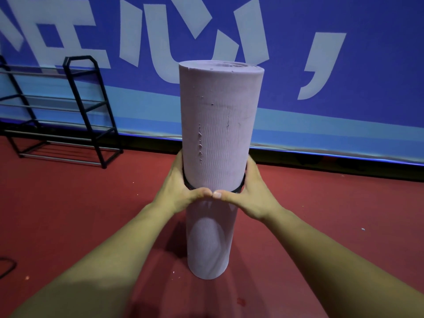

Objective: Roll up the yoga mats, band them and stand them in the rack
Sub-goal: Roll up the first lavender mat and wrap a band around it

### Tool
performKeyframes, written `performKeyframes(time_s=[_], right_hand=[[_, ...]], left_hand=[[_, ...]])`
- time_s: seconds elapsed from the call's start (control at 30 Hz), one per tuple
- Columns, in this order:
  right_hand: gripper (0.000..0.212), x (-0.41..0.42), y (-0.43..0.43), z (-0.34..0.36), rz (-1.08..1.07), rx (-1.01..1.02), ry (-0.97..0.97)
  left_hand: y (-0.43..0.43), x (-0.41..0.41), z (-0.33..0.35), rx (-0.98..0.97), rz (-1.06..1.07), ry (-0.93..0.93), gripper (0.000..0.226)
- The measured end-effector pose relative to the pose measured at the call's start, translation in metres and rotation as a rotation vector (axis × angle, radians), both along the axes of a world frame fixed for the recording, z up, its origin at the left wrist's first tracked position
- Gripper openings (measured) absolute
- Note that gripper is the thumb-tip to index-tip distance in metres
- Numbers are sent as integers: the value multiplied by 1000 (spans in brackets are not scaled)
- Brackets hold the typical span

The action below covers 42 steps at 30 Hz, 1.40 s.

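The rolled lilac foam yoga mat (220,125) stands upright on the red floor (68,214) at frame centre, with a thin black elastic band (188,184) round its middle. The left hand (181,187) and right hand (250,193) clasp it there, thumbs meeting in front — the fingers are hidden behind. Best to ease the band level on both sides at once — the black metal rack (89,106) waits at upper left.

Red floor (68,214) over the lower half of the frame, with a few pale specks (363,229) at the right. Behind it, a deep blue wall (378,53) across the top, painted with large white characters (160,42), a lighter blue stripe (321,125) low down and a dark strip (321,164) along the base. At upper left, an open black rack (91,134) with thin grey rails, standing by the wall. At the lower left edge, a loop of black cable (14,265). Dim bluish light.
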State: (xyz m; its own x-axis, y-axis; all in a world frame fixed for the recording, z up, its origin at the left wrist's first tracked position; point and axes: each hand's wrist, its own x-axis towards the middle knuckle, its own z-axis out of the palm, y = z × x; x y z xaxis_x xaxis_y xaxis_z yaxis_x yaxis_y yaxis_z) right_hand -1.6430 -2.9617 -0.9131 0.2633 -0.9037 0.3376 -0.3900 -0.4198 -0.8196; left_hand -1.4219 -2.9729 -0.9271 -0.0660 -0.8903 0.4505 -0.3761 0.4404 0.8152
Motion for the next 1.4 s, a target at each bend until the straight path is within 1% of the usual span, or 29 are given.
performKeyframes(time_s=[0.13, 0.33, 0.43, 0.5, 0.57, 0.63, 0.83, 1.03, 1.2, 1.4], right_hand=[[111, 3, 0, 1, 10, 42, -54], [105, -2, 6, -3, 43, 48, -4], [113, 1, 6, 0, 51, 40, -2], [122, 2, 5, 0, 49, 51, -4], [129, 3, 4, -1, 42, 60, 1], [131, 1, 4, -2, 34, 62, 24], [129, 1, 3, 0, 47, 57, 43], [124, 8, 2, 7, 15, 41, -27], [132, 3, 3, -1, 29, 60, 14], [130, 5, -1, -3, 25, 61, 26]], left_hand=[[2, 0, -7, 21, -1, -57, 130], [5, 9, -14, 37, 14, -169, 132], [6, 8, -8, 5, 22, -124, 137], [6, 5, -6, 8, 31, -102, 136], [7, 5, -6, 16, 35, -119, 134], [8, 6, -6, 30, 37, -141, 134], [8, 8, -5, 23, 38, -147, 136], [8, 0, 4, -33, 58, -51, 141], [10, 3, -7, 35, 64, -132, 139], [4, 7, -8, 38, 47, -107, 133]])
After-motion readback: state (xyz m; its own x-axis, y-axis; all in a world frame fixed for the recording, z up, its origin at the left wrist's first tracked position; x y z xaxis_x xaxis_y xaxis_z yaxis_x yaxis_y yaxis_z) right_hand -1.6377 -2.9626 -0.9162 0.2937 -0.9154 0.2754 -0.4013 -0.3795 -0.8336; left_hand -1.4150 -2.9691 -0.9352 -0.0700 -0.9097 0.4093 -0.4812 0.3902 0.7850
